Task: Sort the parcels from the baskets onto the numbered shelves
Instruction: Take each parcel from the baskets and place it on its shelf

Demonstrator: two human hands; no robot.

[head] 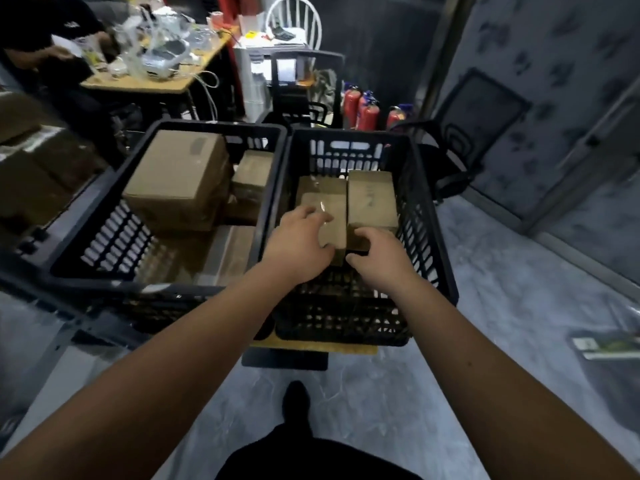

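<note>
Two small cardboard parcels lie side by side, touching, in the right basket [420, 209]: the left parcel [325, 206] and the right parcel [372, 199], both resting against the far half of the black slatted crate. The left hand [299, 242] lies on top of the left parcel with its fingers curled over the near end, thumb tucked against the box's near corner; whether it grips or merely rests there cannot be told. The right hand [375, 252] curls round the near end of the right parcel, fingers hooked over its lower edge. Both forearms reach in over the basket's near wall. Just beside it, rims touching, sits the left basket [104, 220], holding a large brown box [178, 178] toward its far end and a smaller box [254, 174] wedged near the shared wall. Behind the baskets stand a black chair [304, 84], a cluster of red fire extinguishers [363, 110] and a white chair [294, 19]. To the far left a seated person [52, 46] works at a cluttered wooden table [166, 81]. Stacked cartons [31, 161] blur along the left edge.
</note>
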